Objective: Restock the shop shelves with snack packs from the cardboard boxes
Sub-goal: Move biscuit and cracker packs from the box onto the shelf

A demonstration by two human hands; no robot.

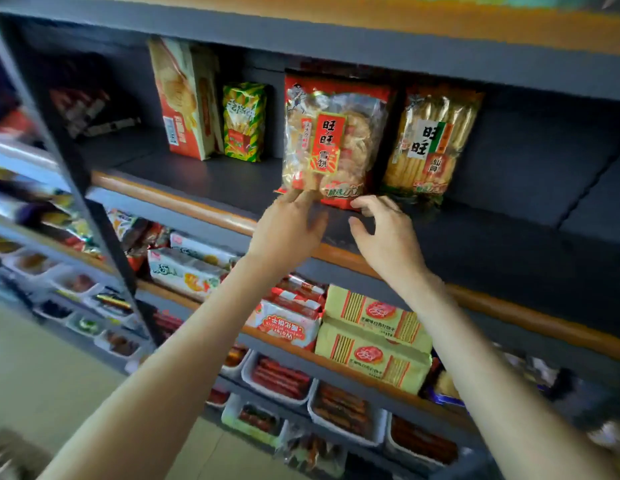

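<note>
Shelf (204, 176) — left hand (289, 230) touches pack (332, 140).

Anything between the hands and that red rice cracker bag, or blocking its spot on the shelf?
Nothing visible. The left hand touches the bottom edge of the red rice cracker bag; the right hand is at its lower right corner. It stands on the shelf.

left hand (289, 230): fingertips touch lower edge of red rice-cracker pack (332, 133) | right hand (384, 233): fingers relaxed, just beside that edge | striped cracker pack (429, 140): above right hand | shelf (197, 178): beneath both packs
</note>
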